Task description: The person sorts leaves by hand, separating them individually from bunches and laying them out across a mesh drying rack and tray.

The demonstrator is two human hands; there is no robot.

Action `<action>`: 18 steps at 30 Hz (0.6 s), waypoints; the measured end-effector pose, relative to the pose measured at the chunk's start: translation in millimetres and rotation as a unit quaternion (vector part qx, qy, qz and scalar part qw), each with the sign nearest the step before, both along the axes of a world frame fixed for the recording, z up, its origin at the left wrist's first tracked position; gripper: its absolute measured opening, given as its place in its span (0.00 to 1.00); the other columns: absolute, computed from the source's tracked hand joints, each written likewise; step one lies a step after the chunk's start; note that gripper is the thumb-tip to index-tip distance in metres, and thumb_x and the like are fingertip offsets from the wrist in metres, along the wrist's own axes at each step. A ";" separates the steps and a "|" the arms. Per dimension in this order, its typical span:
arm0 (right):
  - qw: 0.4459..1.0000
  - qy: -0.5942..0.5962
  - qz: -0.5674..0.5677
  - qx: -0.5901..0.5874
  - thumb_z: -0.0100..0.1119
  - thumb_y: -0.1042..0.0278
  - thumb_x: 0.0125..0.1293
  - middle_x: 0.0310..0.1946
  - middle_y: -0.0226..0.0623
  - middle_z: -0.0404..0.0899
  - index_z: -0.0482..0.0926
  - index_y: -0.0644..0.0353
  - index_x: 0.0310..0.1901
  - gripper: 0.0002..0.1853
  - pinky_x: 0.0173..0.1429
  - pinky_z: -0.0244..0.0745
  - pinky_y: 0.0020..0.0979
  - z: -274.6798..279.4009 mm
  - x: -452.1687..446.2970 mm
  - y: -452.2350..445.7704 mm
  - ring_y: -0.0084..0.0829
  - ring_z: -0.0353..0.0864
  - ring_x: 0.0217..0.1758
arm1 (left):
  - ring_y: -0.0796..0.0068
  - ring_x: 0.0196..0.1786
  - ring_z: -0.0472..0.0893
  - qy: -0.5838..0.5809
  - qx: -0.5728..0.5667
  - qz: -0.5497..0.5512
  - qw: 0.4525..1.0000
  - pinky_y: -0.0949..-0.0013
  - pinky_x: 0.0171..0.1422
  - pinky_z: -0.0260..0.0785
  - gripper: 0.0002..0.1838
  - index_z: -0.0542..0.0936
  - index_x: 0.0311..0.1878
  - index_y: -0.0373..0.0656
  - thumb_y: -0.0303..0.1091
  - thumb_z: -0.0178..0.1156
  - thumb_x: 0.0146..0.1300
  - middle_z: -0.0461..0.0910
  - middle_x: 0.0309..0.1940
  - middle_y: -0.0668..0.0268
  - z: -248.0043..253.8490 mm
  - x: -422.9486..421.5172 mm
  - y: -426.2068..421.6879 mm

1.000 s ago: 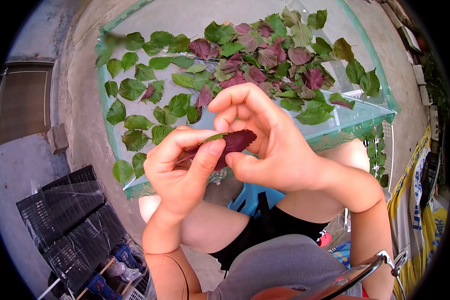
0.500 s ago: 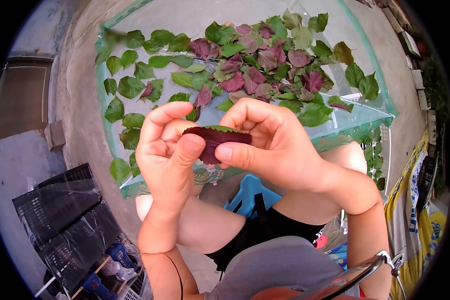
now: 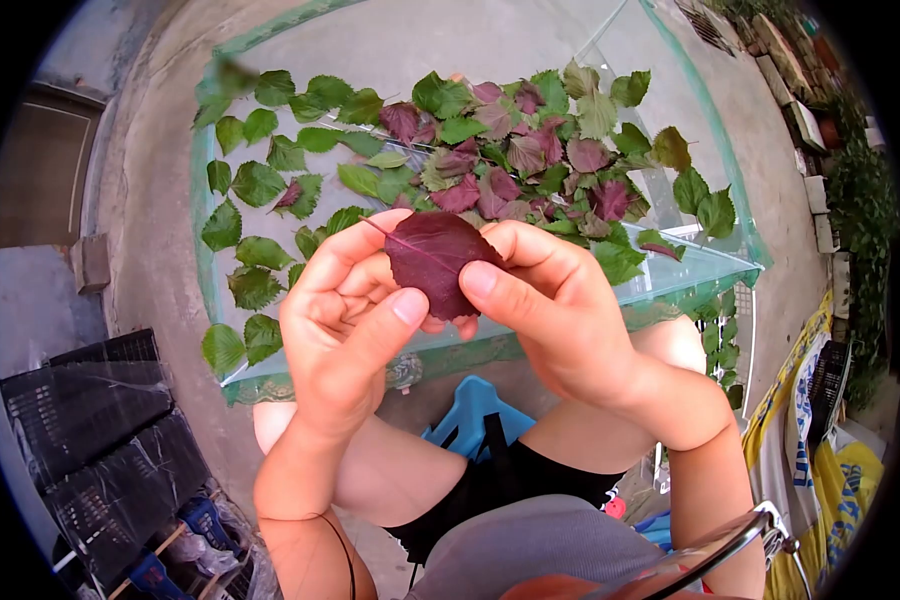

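A dark purple perilla leaf (image 3: pixel 428 262) is spread flat between my two hands, its stem pointing to the upper left. My left hand (image 3: pixel 345 310) pinches its left edge between thumb and fingers. On the other edge my right hand (image 3: pixel 550 300) grips it with thumb on top and fingers curled behind. Beyond my hands, many green and purple perilla leaves (image 3: pixel 525 155) lie on a sheer net (image 3: pixel 660 262) with a green lace border. The purple ones are heaped mostly in the middle, while green leaves (image 3: pixel 258 183) lie more spread out at the left.
A blue plastic stool (image 3: pixel 470 410) shows between my legs. Black crates (image 3: pixel 90 400) wrapped in plastic stand at the lower left, and yellow-and-white sacks (image 3: pixel 820 460) at the right. Bricks and plants (image 3: pixel 855 230) line the right edge.
The purple leaf was folded between my fingers; now it is opened out flat with its face and stem showing. My thumbs have moved slightly apart, and the view has shifted a little.
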State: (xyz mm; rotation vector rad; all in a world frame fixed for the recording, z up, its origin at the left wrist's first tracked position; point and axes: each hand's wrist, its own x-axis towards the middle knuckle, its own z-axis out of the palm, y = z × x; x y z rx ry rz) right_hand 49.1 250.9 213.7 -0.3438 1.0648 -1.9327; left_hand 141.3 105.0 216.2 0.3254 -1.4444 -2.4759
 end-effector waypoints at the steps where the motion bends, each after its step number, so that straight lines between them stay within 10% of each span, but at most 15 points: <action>1: 1.000 0.015 -0.009 -0.001 0.57 0.69 0.67 0.33 0.27 0.77 0.76 0.64 0.41 0.07 0.40 0.68 0.20 -1.8 0.4 -0.5 0.15 0.71 0.34 | 0.72 0.42 0.81 0.001 -0.001 0.001 1.000 0.69 0.48 0.74 0.27 0.65 0.60 0.30 0.20 0.62 0.56 0.81 0.40 0.56 -0.7 -0.9 0.4; 18: 0.999 0.035 -0.018 -0.009 0.56 0.71 0.67 0.34 0.28 0.78 0.76 0.64 0.40 0.06 0.39 0.68 0.19 -5.5 5.4 -1.3 0.14 0.72 0.35 | 0.74 0.41 0.81 0.005 -0.045 0.022 0.999 0.72 0.50 0.73 0.28 0.65 0.60 0.28 0.16 0.59 0.54 0.80 0.41 0.58 -0.3 -1.1 5.4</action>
